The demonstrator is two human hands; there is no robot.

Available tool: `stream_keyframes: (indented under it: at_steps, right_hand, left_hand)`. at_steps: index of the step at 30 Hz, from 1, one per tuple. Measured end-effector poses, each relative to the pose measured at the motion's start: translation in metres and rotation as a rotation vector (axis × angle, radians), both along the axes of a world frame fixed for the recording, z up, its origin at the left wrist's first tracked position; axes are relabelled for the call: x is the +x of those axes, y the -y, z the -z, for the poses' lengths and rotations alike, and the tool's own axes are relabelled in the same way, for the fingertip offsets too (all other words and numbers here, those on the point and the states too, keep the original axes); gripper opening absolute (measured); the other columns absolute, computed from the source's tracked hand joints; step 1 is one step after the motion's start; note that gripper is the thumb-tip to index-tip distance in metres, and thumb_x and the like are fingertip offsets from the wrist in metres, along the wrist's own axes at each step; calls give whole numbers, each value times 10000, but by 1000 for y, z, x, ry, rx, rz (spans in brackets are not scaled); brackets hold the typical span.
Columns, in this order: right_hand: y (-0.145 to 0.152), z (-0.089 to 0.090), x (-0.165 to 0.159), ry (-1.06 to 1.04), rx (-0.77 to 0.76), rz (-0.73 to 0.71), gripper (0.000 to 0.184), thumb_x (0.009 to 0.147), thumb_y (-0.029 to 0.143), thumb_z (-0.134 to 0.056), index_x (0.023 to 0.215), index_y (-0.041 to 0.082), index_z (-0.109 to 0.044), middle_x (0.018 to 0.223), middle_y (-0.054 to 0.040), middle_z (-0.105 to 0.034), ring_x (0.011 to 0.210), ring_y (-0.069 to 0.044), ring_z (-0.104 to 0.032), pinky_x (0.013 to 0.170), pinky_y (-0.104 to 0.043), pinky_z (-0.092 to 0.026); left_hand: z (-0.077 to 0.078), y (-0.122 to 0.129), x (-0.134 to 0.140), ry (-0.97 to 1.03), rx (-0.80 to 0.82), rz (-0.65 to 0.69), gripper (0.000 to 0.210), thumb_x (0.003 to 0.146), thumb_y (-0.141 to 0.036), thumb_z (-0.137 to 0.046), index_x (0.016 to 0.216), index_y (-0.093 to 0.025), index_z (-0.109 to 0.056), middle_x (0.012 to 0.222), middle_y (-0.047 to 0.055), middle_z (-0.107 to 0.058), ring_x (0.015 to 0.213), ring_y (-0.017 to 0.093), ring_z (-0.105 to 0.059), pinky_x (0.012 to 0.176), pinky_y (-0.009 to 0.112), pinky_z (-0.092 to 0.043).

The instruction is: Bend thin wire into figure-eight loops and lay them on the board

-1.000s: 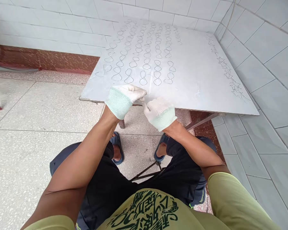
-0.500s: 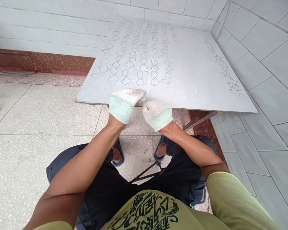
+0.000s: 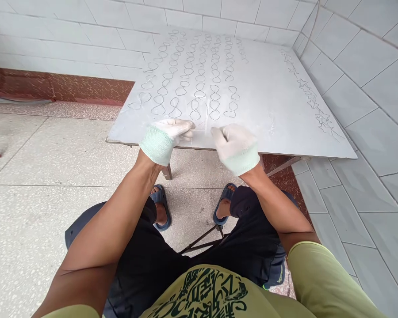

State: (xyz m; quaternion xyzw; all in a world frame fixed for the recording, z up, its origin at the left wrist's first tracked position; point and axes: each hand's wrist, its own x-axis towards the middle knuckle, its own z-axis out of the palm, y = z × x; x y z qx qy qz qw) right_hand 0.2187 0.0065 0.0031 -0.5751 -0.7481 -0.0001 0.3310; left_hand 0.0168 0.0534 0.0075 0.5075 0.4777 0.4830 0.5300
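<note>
My left hand, in a white knit glove with a mint cuff, is pinched above the near edge of the white board. A short, thin wire shows at its fingertips. To the right, my gloved right hand is curled closed and smeared by motion; whatever it grips is hidden. A gap separates the hands. Beyond them, thin dark wire-like figure-eights lie in several rows. The closest loops are just past my fingers.
Star-shaped outlines run along the board's right side. Tiled walls border the board at the back and right. A table leg shows below the near edge, and a dark metal stand stands between my feet.
My hands have moved apart, the left one leftward and the right one rightward and slightly up. The thin line that ran from my fingers toward the near loops no longer shows there.
</note>
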Motion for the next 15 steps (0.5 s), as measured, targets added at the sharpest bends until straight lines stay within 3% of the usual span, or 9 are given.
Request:
stream_keyframes:
  at_steps: [4,7,9,11,15]
  right_hand:
    - [-18,-8,17,50,158,-118,335,1160,239,-495,1101,204,-822,1089,-113,-816,1106,-306,-742,1046,-475,-542]
    - [-29,-8,22,170,259,-207,244,1095,211,-621,1244,218,-813,1554,-142,-742,1468,-380,-635,1230,-579,-475]
    - [-33,-8,23,247,315,-227,177,1068,265,-722,1203,228,-830,1700,-135,-658,1592,-412,-527,1280,-608,-427]
    - [-35,-8,25,301,325,-251,97,1056,312,-789,1061,235,-847,1716,-109,-651,1631,-419,-474,1298,-605,-411]
    - [-36,-6,28,398,323,-329,309,1116,229,-682,833,217,-805,1708,-29,-649,1628,-397,-508,1306,-640,-438]
  left_hand:
    - [-1,-3,-5,-31,18,36,371,746,-491,-991,724,-226,-732,745,80,-767,806,240,-775,818,372,-664]
    - [0,-1,-8,-53,16,74,370,734,-510,-1005,734,-230,-761,728,80,-771,794,257,-776,786,385,-670]
    - [2,-1,-10,-54,11,118,382,712,-524,-1016,735,-225,-779,727,83,-773,790,260,-778,775,382,-669]
    - [6,-3,-13,-67,-4,167,397,700,-537,-1028,736,-219,-794,730,88,-774,792,262,-783,757,376,-663]
    - [12,-8,-18,-95,-34,223,405,717,-550,-1043,756,-213,-822,739,92,-779,774,261,-775,698,365,-642]
